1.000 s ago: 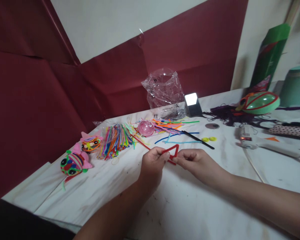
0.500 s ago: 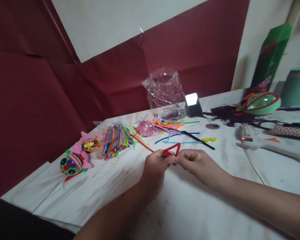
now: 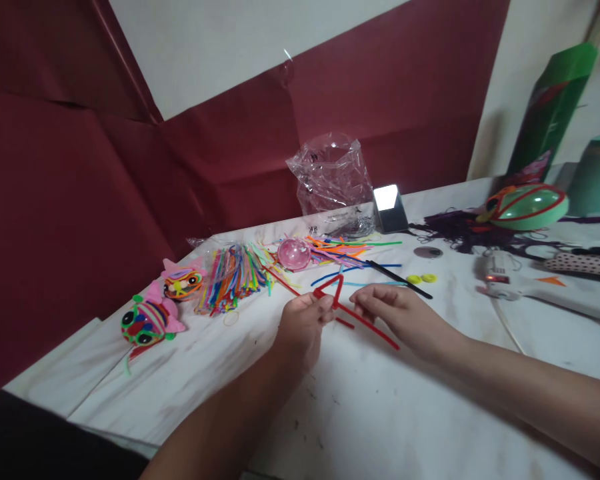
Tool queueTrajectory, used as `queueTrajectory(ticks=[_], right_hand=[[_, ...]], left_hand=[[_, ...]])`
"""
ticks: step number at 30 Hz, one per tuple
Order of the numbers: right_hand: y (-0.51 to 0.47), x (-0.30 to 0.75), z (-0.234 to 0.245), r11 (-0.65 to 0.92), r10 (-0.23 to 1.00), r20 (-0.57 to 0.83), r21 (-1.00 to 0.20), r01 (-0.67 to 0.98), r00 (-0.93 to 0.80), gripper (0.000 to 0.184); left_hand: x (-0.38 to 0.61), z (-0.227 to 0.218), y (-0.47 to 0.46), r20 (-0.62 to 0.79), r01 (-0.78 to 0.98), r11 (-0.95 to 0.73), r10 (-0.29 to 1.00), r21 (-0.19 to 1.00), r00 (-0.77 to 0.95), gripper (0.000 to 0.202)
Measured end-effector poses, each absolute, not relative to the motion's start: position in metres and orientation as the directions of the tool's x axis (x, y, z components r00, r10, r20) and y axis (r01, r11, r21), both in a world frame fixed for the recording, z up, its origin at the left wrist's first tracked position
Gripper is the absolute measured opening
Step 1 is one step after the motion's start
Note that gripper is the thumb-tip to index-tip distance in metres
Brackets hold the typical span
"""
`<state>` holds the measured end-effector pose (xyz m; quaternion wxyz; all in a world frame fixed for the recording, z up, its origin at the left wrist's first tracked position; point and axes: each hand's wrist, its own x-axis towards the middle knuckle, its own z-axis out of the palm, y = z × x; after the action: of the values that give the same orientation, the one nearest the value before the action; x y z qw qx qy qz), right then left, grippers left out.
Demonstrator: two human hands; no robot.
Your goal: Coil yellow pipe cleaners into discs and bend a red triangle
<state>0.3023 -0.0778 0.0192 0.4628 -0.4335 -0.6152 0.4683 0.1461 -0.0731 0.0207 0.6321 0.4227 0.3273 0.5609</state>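
Observation:
My left hand (image 3: pixel 303 327) pinches a red pipe cleaner (image 3: pixel 370 327) between thumb and fingers. Part of it is bent into a pointed, triangle-like loop above the thumb, and a long straight end slants down to the right. My right hand (image 3: pixel 405 313) is just to the right of the loop, its fingers loosely curled and a little apart, with nothing seen between them. The straight end passes close to its fingertips; whether they touch cannot be made out. Beyond the hands lie a black pipe cleaner (image 3: pixel 400 280) and two yellow discs (image 3: pixel 421 279).
At the left are two decorated fish-like figures (image 3: pixel 147 323) and a bundle of coloured pipe cleaners (image 3: pixel 235 277). A pink clear dome (image 3: pixel 294 254), plastic bag (image 3: pixel 330 180) and phone (image 3: pixel 390 209) stand behind. On the right lie a glue gun (image 3: pixel 525 283) and a green balloon-like figure (image 3: pixel 530 207).
My right hand has let go of the red pipe cleaner and drawn slightly apart. The loop has turned and shifted left, and its long straight end now shows pointing down to the right.

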Motion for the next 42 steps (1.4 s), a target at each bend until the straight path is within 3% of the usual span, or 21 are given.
queueTrajectory(ticks=[4, 8, 12, 15, 18, 26, 36, 39, 42], right_hand=[[-0.079, 0.303, 0.018, 0.187, 0.958, 0.161, -0.978, 0.095, -0.236, 0.028], [-0.082, 0.301, 0.015, 0.131, 0.946, 0.112, -0.991, 0.043, -0.303, 0.03], [-0.085, 0.299, 0.015, 0.199, 0.947, 0.173, -0.977, 0.074, -0.27, 0.027], [-0.083, 0.301, 0.019, 0.267, 0.947, 0.245, -0.96, 0.084, -0.209, 0.028], [-0.08, 0.304, 0.022, 0.256, 0.953, 0.232, -0.96, 0.11, -0.197, 0.03], [-0.082, 0.304, 0.025, 0.233, 0.953, 0.217, -0.971, 0.051, -0.212, 0.034], [-0.077, 0.309, 0.025, 0.254, 0.931, 0.198, -0.955, 0.155, -0.306, 0.034], [-0.075, 0.308, 0.025, 0.267, 0.943, 0.237, -0.957, 0.109, -0.235, 0.037], [-0.07, 0.306, 0.018, 0.222, 0.942, 0.22, -0.975, -0.02, -0.254, 0.04]], left_hand=[[0.147, 0.021, -0.074, 0.027, -0.423, 0.083, 0.968, 0.902, 0.248, 0.017], [0.146, 0.02, -0.074, 0.077, -0.37, -0.006, 0.981, 0.929, 0.177, 0.016], [0.146, 0.02, -0.076, 0.122, -0.196, -0.096, 0.985, 0.976, 0.125, 0.023], [0.147, 0.021, -0.08, 0.122, -0.052, -0.115, 0.977, 0.992, 0.177, 0.019], [0.149, 0.024, -0.083, 0.115, 0.073, -0.129, 0.979, 0.989, 0.17, 0.014], [0.145, 0.027, -0.083, 0.414, 0.372, -0.453, 0.892, 0.81, 0.184, 0.015], [0.143, 0.024, -0.08, 0.252, 0.283, -0.327, 0.929, 0.902, 0.273, 0.013], [0.141, 0.019, -0.073, 0.114, 0.072, -0.133, 0.968, 0.988, 0.226, 0.018], [0.141, 0.016, -0.067, 0.054, -0.197, -0.013, 0.978, 0.98, 0.202, 0.018]])
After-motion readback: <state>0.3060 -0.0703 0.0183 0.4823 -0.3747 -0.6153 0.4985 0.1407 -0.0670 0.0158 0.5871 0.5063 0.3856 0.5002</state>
